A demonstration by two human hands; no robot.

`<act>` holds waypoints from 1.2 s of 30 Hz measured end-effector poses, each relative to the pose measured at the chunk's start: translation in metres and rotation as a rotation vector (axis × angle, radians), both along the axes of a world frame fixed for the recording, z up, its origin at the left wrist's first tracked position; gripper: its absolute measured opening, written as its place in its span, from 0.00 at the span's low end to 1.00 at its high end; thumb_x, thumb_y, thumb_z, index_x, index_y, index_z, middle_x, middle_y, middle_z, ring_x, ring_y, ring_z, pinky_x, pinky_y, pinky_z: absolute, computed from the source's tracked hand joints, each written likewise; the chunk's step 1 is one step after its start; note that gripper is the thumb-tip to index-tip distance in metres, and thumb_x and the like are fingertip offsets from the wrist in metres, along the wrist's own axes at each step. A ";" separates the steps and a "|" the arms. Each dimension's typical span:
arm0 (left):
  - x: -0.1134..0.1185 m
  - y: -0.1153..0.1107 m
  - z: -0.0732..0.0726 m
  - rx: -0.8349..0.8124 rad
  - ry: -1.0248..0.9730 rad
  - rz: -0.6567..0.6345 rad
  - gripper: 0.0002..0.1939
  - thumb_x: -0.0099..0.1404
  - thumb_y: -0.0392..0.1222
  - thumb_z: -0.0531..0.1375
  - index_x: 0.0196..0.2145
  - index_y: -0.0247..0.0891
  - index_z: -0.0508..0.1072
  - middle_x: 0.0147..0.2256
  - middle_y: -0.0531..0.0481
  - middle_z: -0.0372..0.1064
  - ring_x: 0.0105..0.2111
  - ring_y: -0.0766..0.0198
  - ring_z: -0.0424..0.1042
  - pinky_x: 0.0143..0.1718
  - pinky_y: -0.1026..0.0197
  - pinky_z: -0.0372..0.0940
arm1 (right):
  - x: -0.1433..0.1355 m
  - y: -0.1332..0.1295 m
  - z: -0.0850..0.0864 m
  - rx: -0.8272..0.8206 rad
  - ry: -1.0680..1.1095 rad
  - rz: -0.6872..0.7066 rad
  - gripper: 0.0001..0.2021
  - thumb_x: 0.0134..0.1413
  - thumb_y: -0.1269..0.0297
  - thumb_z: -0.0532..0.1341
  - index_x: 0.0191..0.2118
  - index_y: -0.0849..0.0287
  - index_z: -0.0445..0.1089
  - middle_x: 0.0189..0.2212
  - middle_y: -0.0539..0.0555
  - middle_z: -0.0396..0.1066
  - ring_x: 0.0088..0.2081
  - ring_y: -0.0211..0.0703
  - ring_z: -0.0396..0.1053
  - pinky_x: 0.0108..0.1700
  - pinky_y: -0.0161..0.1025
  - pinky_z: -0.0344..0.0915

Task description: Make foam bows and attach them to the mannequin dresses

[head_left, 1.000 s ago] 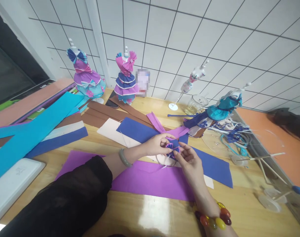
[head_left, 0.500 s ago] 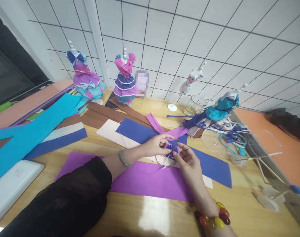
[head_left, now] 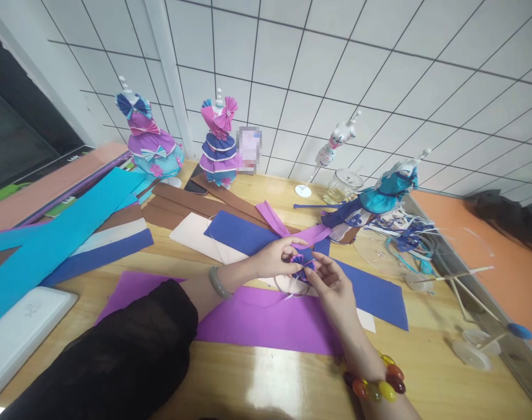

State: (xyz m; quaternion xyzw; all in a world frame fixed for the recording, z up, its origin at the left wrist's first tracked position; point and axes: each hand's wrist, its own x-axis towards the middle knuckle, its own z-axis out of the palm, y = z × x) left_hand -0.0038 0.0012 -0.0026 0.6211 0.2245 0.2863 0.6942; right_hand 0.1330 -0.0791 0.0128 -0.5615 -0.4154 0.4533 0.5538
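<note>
Between my hands is a small pleated bow, dark blue with purple edges. My left hand pinches its left side with thumb and fingers. On the right side, the thumb and forefinger of my right hand grip it, the other fingers loosely curled. A thin pale cord hangs in a loop under the bow. Below lie a purple sheet, a dark blue strip and a pale pink strip. A folded purple strip rests just beyond my fingers.
Two dressed mini mannequins stand at the back left. A bare mannequin, a glass jar and a tilted teal-and-blue one are at the back right. Turquoise strips and a white box lie left; sticks right.
Both hands keep hold of the bow in nearly the same place. The whole view has shifted very slightly; nothing on the table has visibly moved.
</note>
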 end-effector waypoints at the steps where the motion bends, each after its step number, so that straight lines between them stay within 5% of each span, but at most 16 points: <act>1: 0.000 0.000 0.000 -0.007 -0.009 -0.008 0.27 0.51 0.33 0.59 0.50 0.37 0.58 0.26 0.55 0.61 0.23 0.73 0.64 0.25 0.69 0.59 | 0.000 0.000 0.000 -0.004 0.010 0.002 0.20 0.40 0.61 0.66 0.42 0.55 0.64 0.30 0.50 0.68 0.32 0.38 0.66 0.37 0.37 0.63; 16: -0.001 0.003 0.000 -0.154 -0.081 0.005 0.27 0.55 0.40 0.57 0.52 0.38 0.54 0.28 0.53 0.63 0.25 0.70 0.67 0.27 0.64 0.65 | 0.003 0.002 0.001 -0.022 0.040 -0.032 0.21 0.39 0.60 0.66 0.43 0.55 0.65 0.27 0.49 0.68 0.27 0.37 0.66 0.32 0.37 0.64; 36: -0.003 0.004 -0.006 -0.116 -0.084 -0.102 0.33 0.50 0.32 0.60 0.53 0.38 0.54 0.25 0.54 0.63 0.23 0.70 0.66 0.26 0.65 0.62 | 0.006 0.002 -0.004 -0.011 0.035 -0.077 0.22 0.38 0.60 0.66 0.43 0.56 0.65 0.30 0.50 0.67 0.29 0.37 0.66 0.33 0.36 0.64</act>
